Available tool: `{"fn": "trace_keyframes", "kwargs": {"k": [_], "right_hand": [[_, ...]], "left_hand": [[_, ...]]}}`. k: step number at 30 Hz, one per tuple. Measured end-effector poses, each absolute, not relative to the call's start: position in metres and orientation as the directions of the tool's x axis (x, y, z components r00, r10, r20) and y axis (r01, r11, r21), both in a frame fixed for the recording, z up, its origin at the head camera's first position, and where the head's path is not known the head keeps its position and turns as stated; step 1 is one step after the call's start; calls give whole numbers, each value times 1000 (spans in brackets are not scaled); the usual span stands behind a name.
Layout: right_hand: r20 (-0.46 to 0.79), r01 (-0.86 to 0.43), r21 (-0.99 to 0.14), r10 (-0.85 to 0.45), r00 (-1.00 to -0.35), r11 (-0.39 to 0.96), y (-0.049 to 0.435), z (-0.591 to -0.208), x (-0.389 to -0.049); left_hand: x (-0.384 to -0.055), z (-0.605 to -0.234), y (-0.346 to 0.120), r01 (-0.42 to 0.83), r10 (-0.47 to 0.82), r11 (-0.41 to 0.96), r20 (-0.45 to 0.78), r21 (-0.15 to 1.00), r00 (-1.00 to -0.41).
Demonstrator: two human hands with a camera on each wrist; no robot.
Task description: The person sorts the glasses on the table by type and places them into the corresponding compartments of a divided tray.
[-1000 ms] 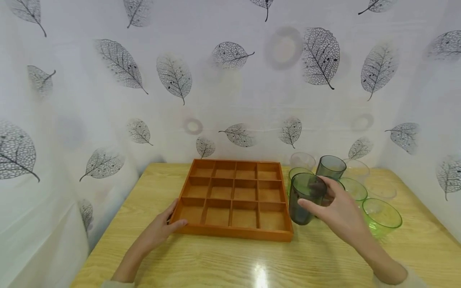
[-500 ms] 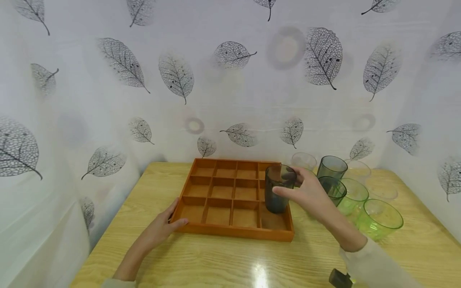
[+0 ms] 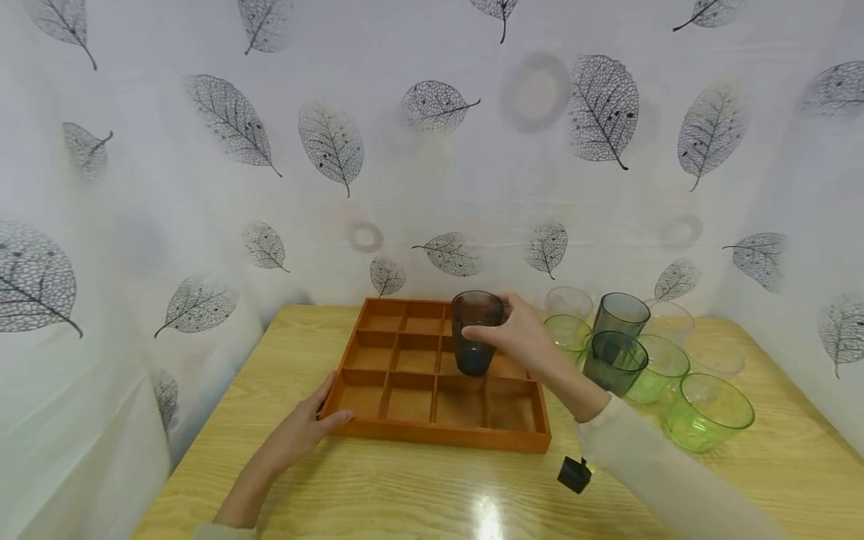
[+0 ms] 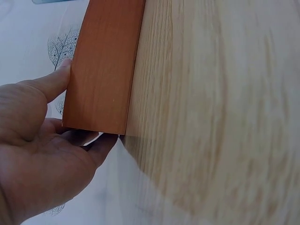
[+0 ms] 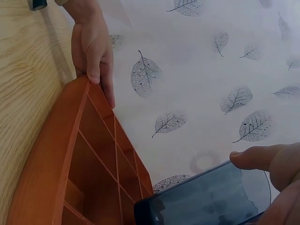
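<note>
My right hand point(image 3: 523, 330) holds a dark grey drinking glass point(image 3: 476, 341) upright above the right-centre part of a wooden compartment tray point(image 3: 439, 435). The thumb lies across the near side of the glass. In the right wrist view the glass point(image 5: 201, 199) is seen from its side, over the tray's dividers. My left hand point(image 3: 300, 431) grips the tray's near left corner. In the left wrist view the thumb of that hand point(image 4: 47, 154) is at one edge of the tray wall point(image 4: 103, 70) and the fingers are round its end.
Right of the tray stand several glasses: two dark grey, including a near one point(image 3: 614, 364), green ones such as the front green glass point(image 3: 709, 412), and clear ones at the back point(image 3: 569, 301). A leaf-patterned curtain point(image 3: 432, 187) encloses the wooden table point(image 3: 378, 495).
My right hand has carried the dark grey glass leftward from beside the other glasses to above the tray. My left hand has stayed on the tray corner.
</note>
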State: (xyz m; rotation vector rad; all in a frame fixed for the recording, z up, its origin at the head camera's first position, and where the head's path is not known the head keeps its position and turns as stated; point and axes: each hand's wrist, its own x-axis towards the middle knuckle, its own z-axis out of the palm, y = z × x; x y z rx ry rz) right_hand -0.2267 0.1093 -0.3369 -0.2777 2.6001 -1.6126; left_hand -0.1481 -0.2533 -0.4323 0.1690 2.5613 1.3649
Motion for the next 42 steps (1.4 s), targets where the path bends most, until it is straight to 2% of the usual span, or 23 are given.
{"fn": "trace_keyframes", "kwargs": {"k": [22, 27, 42], "right_hand": [[43, -115, -927, -205, -978, 357, 49, -344, -299], [46, -99, -953, -188, -981, 286, 39, -349, -311], [68, -101, -949, -119, -991, 298, 21, -363, -324]], "left_hand": [[-151, -435, -253, -8, 216, 540, -147, 841, -965], [-151, -435, -252, -1, 219, 546, -144, 838, -965], [-150, -433, -255, -11, 217, 539, -151, 843, -964]]}}
